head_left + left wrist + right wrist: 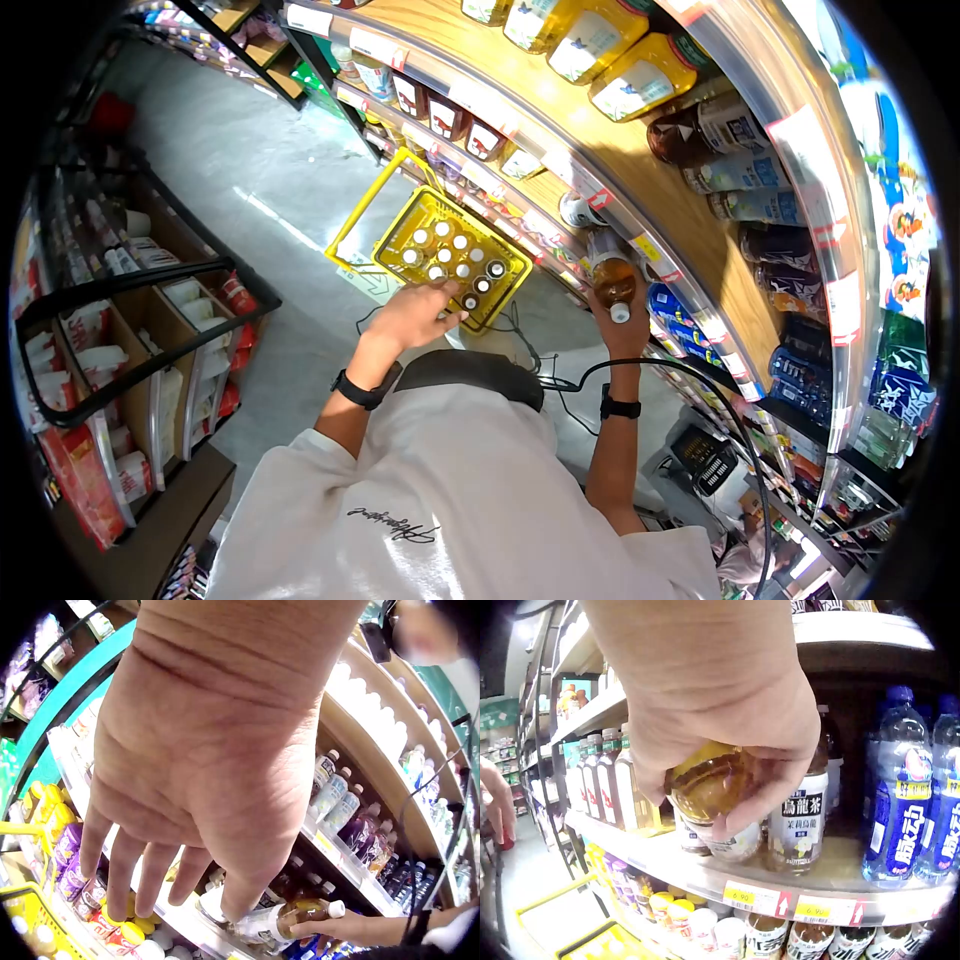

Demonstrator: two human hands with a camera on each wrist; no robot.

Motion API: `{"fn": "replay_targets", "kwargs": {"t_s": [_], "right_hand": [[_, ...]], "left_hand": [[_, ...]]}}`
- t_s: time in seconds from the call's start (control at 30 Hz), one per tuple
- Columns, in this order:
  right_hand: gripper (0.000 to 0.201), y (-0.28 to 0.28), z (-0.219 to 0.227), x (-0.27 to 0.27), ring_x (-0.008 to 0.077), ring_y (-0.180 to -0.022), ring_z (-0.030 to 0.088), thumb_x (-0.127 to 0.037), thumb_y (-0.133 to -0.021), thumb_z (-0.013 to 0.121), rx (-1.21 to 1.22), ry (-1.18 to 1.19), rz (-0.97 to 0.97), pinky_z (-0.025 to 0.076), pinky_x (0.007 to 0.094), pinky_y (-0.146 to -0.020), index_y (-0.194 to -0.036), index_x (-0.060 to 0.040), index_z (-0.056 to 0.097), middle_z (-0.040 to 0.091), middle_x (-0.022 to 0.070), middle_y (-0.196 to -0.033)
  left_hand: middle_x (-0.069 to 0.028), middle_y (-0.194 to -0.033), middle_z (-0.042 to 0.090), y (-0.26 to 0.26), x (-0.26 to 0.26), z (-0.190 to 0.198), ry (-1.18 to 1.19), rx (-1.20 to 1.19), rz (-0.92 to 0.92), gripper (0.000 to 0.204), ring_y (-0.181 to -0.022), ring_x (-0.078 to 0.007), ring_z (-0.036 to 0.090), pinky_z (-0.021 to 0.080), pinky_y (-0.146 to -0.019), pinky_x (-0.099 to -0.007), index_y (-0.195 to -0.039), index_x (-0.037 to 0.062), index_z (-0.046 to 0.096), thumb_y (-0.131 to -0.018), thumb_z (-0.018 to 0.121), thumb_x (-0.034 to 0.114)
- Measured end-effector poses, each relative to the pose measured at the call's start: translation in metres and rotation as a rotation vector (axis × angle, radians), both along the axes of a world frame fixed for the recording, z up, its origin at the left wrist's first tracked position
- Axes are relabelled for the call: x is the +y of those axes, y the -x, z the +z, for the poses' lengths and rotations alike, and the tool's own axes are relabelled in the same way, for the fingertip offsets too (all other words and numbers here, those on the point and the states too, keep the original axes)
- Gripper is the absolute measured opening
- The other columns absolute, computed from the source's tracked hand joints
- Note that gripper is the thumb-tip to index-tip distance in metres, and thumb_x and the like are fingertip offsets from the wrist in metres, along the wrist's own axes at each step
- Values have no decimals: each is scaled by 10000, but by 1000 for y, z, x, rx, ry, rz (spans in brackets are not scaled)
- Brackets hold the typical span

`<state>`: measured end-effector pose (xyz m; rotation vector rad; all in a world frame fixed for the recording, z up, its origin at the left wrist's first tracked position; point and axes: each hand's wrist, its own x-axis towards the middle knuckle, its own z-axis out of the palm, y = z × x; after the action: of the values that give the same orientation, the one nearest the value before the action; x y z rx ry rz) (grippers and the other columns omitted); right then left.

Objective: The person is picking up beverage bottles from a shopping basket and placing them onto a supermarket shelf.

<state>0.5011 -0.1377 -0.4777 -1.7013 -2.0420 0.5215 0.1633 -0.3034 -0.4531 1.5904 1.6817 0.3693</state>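
Note:
My right hand [612,338] grips a tea bottle [613,272] with amber liquid and a white cap, at the edge of a shelf. In the right wrist view the fingers curl round the bottle [712,787], which leans at the front of the shelf. Beside it an oolong tea bottle [799,817] with a white label stands upright. My left hand [415,312] hovers near a yellow shopping basket [376,250], its fingers extended and holding nothing. Several bottles with white caps [461,242] stand in that basket. The left wrist view shows the open palm [202,750] above the shelves.
Curved shelves [560,160] with drinks run along the right. Blue-capped bottles [900,787] stand right of the tea, above yellow price tags [740,896]. At the left stands a rack of packaged goods [120,330]. Grey floor [240,150] lies between them, and a black cable [690,368] crosses the right forearm.

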Motion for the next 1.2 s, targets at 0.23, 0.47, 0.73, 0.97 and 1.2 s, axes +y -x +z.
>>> {"fn": "replay_targets", "kwargs": {"t_s": [0.23, 0.47, 0.73, 0.97, 1.2], "right_hand": [[872, -14, 4, -13, 319, -883, 767, -450, -716, 900, 11, -4, 69, 611, 416, -775, -1446, -137, 539, 772, 150, -1050], [417, -38, 77, -13, 131, -445, 597, -248, -803, 874, 725, 676, -126, 477, 246, -392, -1050, 3, 650, 649, 92, -647], [531, -46, 99, -14, 107, -352, 516, -529, -957, 668, 750, 1036, 35, 394, 225, -315, -1031, -4, 664, 573, 26, -546], [545, -44, 96, -10, 103, -432, 580, -460, -958, 719, 626, 1040, 212, 422, 216, -367, -1260, -20, 611, 663, 77, -640], [688, -44, 103, -19, 132, -933, 685, -160, -841, 847, 674, 699, 513, 554, 206, -766, -1413, -63, 476, 702, 105, -1144]], "left_hand": [[-237, -1217, 663, -55, 7, 10, 61, 39, -78, 539, -1098, -428, 653, 537, -953, -483, -1324, -2, 580, -967, 665, 392], [-234, -1306, 594, -110, 38, 36, -134, -80, -18, 743, -1212, -428, 587, 490, -1021, -470, -1423, 17, 502, -833, 824, 335], [-147, -1093, 745, -119, 43, 63, 67, -529, -70, 762, -951, -248, 724, 556, -891, -363, -1361, 14, 576, -742, 917, 299], [-125, -1080, 740, -122, 34, 62, 175, -604, 35, 704, -964, -215, 706, 548, -887, -345, -1335, -12, 594, -752, 913, 219], [-208, -1413, 596, -124, 47, 35, -306, -123, -25, 853, -1274, -313, 604, 449, -1104, -417, -1455, 12, 512, -744, 921, 247]]}}
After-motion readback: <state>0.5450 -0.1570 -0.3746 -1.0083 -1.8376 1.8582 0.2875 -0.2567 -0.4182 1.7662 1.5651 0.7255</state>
